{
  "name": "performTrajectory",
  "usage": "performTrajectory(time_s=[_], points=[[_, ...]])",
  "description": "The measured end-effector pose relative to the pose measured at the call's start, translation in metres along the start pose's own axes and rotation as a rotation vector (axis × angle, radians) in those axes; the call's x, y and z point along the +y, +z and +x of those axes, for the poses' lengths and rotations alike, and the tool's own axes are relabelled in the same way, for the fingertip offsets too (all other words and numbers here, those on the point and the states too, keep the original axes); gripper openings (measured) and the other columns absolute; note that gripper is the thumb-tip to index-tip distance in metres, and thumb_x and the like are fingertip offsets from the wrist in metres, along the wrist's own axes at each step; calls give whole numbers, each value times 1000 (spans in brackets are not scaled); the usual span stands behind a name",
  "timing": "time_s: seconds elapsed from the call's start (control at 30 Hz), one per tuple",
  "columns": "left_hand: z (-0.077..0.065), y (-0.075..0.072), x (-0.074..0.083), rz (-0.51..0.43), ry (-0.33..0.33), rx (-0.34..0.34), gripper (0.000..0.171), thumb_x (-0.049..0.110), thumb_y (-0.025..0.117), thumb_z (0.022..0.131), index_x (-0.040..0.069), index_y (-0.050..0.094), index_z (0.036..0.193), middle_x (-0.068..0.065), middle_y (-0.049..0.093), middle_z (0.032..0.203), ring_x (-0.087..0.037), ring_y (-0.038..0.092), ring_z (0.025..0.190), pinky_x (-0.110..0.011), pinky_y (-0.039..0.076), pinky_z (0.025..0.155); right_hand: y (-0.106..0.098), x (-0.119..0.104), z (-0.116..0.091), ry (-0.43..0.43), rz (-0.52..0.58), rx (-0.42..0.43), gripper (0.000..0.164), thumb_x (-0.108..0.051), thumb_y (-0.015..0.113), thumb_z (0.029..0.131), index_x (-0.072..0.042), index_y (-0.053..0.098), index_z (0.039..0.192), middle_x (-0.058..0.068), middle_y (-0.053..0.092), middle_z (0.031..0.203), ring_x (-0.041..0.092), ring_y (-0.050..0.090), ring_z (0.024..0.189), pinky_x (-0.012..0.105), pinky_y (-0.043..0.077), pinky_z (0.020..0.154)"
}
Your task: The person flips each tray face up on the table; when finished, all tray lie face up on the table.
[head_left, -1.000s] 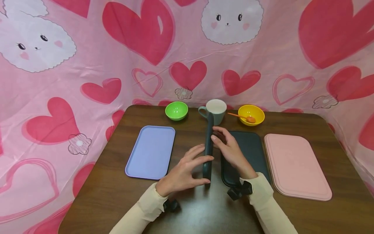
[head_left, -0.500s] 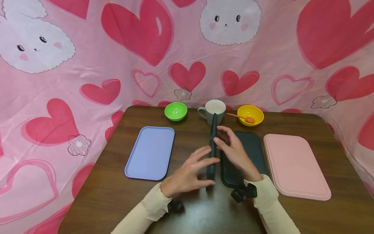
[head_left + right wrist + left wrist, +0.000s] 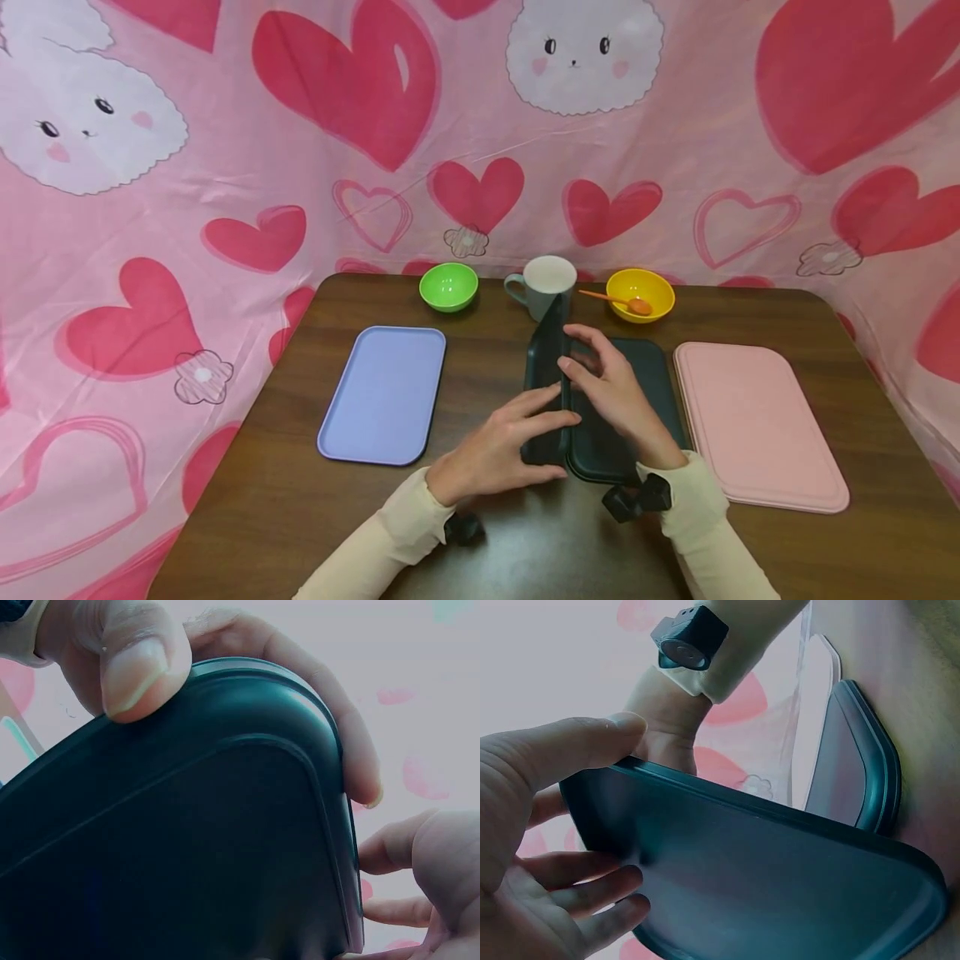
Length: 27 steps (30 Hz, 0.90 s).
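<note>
Both hands hold a dark green tray [image 3: 545, 358] on edge, its face leaning toward the left. My left hand [image 3: 498, 446] grips it from the near left; the left wrist view shows the thumb over the rim and fingertips on the face of the tray [image 3: 765, 877]. At the far part of the tray, my right hand [image 3: 611, 392] pinches the rim, thumb on one side and fingers along the other, as the right wrist view shows. A second dark green tray [image 3: 651, 371] lies flat on the table just right of the held one, partly covered by the right hand.
A blue tray [image 3: 384, 392] lies to the left and a pink tray [image 3: 757, 425] to the right on the wooden table [image 3: 262, 517]. Along the back stand a green bowl [image 3: 448, 288], a mug [image 3: 540, 287] and a yellow bowl [image 3: 660, 302] with an orange spoon [image 3: 637, 307].
The held tray has moved right, close to the flat dark tray, and turned from nearly edge-on so its left face shows. Both hands have moved right with it, keeping their grip.
</note>
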<state>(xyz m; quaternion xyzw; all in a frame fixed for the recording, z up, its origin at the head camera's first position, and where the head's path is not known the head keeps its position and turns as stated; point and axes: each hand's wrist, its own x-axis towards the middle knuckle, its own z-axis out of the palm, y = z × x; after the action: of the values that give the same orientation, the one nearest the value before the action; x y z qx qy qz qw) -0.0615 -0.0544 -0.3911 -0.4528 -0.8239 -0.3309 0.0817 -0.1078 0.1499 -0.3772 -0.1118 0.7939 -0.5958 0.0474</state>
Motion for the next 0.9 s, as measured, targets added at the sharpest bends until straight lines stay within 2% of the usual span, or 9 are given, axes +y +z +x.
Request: performTrajectory(time_s=[0.27,0.5,0.6,0.9], points=[[6,2,5,-11,-8,-22,61,27,88,76,13,65,130,-20,55,146,-30,53,138,-42,49,108,-5,0,-1,32,-22,4,51,-16,59,101,-3,41,147,24,41,155,45,56,130,45,59,86],[12,5,9,89,3,-95,60,33,85,80,15,64,133,-18,55,147,-27,53,138,-36,48,109,-9,-3,-4,61,-113,10,48,-21,60,100,-11,46,145,22,44,153,42,63,123,49,59,88],[14,6,10,101,-8,-123,60,34,84,81,16,63,134,-16,54,149,-26,52,138,-35,48,109,-10,-2,-4,67,-142,13,45,-22,61,100,-12,49,143,21,48,150,40,66,118,48,59,89],[17,9,12,166,9,-139,59,35,83,81,16,63,134,-15,54,148,-23,53,137,-31,47,110,-10,1,-2,84,-168,28,42,-21,61,100,-11,52,140,21,50,147,37,70,112,43,59,88]])
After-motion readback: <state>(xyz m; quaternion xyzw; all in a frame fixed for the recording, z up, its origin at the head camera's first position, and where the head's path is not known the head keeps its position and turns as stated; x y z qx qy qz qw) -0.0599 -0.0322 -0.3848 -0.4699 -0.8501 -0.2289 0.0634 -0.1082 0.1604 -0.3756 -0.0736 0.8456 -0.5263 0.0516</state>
